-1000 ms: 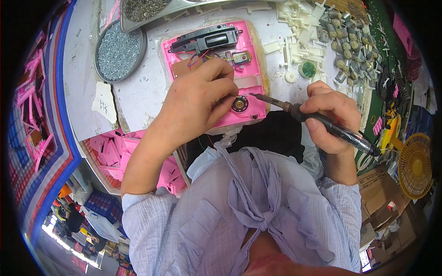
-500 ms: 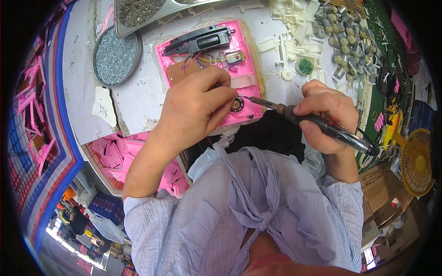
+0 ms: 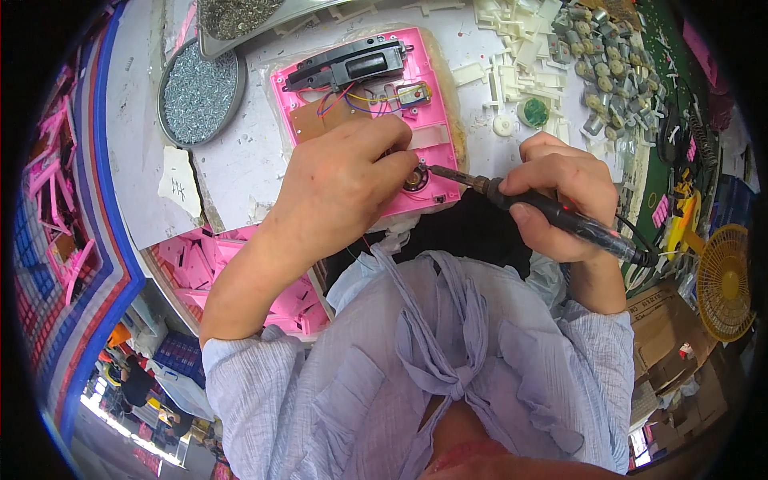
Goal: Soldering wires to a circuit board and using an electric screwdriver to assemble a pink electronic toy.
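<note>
My right hand [image 3: 560, 196] grips a black soldering iron [image 3: 552, 212], its tip pointing left at the edge of a small round speaker [image 3: 415, 178]. The speaker sits in the near part of a pink plastic housing [image 3: 440, 164]. My left hand [image 3: 344, 172] is closed over the housing, fingertips pinched together beside the speaker; what they hold is hidden. Farther up in the housing are a black plastic mechanism [image 3: 352, 66], a small motor [image 3: 414, 94], thin coloured wires [image 3: 344, 98] and a brown circuit board [image 3: 320, 118], partly covered by my left hand.
A round bowl of small screws [image 3: 200, 94] stands at left, a metal tray [image 3: 240, 24] behind it. White plastic parts [image 3: 520, 56] and several small motors [image 3: 604, 64] lie at back right. Pink parts [image 3: 200, 264] fill a box below left. A yellow fan [image 3: 724, 280] stands at right.
The housing has shifted slightly to the right and turned a little. My left hand has moved slightly with it. The iron's tip stays close to the speaker's edge.
</note>
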The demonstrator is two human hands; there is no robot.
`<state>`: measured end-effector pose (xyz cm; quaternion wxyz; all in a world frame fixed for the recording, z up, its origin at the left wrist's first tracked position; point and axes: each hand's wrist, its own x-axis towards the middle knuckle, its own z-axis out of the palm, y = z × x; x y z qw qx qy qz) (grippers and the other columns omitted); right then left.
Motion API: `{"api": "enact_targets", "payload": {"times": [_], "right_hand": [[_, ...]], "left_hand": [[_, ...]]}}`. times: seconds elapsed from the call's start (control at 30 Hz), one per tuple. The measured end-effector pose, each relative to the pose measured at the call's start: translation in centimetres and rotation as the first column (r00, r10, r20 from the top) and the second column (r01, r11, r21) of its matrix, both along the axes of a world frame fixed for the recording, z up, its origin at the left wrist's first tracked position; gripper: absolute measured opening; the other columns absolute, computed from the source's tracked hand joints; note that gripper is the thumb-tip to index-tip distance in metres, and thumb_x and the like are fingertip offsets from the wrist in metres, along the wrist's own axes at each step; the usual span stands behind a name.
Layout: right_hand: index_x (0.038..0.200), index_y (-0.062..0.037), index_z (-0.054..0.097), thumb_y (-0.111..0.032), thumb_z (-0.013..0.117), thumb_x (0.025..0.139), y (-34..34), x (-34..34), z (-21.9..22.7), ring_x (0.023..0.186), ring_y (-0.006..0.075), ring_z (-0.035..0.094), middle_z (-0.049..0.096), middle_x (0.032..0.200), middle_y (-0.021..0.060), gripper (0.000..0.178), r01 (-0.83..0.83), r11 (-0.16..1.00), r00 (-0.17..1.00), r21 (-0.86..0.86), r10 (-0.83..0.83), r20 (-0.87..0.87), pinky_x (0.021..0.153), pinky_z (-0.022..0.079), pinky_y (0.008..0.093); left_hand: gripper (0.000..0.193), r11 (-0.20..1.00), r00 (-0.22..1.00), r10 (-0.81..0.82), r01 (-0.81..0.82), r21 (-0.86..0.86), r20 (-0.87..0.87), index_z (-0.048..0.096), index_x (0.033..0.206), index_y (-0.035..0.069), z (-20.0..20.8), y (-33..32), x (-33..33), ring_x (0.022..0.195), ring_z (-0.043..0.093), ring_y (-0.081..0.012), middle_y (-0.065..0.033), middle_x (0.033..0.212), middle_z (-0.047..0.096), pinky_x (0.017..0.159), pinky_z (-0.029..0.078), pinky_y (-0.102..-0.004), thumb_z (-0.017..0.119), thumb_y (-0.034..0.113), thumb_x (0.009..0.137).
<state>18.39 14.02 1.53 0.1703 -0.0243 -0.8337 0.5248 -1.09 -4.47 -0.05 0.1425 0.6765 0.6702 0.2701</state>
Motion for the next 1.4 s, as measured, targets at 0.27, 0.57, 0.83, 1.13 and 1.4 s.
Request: {"api": "enact_targets", "payload": {"times": [0.27,0.57,0.83,1.13,1.4], "right_hand": [[0.086,0.0022,0.065,-0.007,0.070,0.070,-0.1,-0.1,0.1,0.057,0.0237,0.047,0.059,0.066,0.0092,0.019,-0.034,0.999,0.999,0.033,0.034,0.009,0.055,0.039,0.0355],[0.092,0.0013,0.068,-0.009,0.072,0.072,1.3,2.2,0.7,0.058,0.0161,0.052,0.060,0.069,0.0063,0.023,0.098,0.992,0.995,-0.074,-0.097,0.021,0.055,0.039,0.0286],[0.108,0.0038,0.060,-0.012,0.063,0.089,7.7,14.5,1.1,0.074,0.0118,0.059,0.066,0.092,0.0105,0.025,0.616,0.662,0.730,-0.427,-0.684,-0.007,0.066,0.046,0.0219],[0.089,-0.0013,0.065,-0.005,0.064,0.090,13.2,23.2,5.1,0.066,0.0059,0.055,0.063,0.079,0.0021,0.004,0.927,0.154,0.046,-0.341,-0.951,-0.306,0.061,0.046,0.0185],[0.113,0.0002,0.066,-0.018,0.074,0.089,19.9,21.3,1.4,0.080,0.0102,0.057,0.067,0.089,0.0036,0.031,0.972,0.071,0.094,-0.223,-0.991,0.093,0.069,0.047,0.0255]], "left_hand": [[0.023,1.000,0.999,-0.023,0.023,-0.009,-0.047,0.069,0.091,0.008,0.0,0.1,0.0,0.081,0.066,-0.0239,-0.0046,0.093,0.065,0.064,0.055,-0.0346,0.075,0.006,0.068],[0.023,0.999,0.998,-0.041,0.040,-0.020,-0.052,0.069,0.091,0.007,-0.1,-0.2,-0.2,0.082,0.066,-0.0249,-0.0052,0.093,0.065,0.065,0.055,-0.0352,0.074,0.006,0.069],[0.015,0.999,0.996,-0.041,0.040,-0.010,-0.083,0.067,0.087,0.005,0.5,0.0,0.1,0.080,0.065,-0.0273,-0.0082,0.091,0.063,0.066,0.053,-0.0371,0.072,0.006,0.072],[0.020,0.999,0.996,0.016,-0.011,0.050,-0.084,0.068,0.088,0.003,0.6,0.7,1.5,0.081,0.067,-0.0280,-0.0110,0.093,0.065,0.067,0.054,-0.0368,0.075,-0.001,0.070],[0.020,0.987,0.993,0.081,-0.068,0.148,-0.082,0.069,0.092,0.005,-1.4,-1.2,0.9,0.083,0.067,-0.0290,-0.0124,0.097,0.066,0.067,0.056,-0.0375,0.076,0.003,0.074]]}}
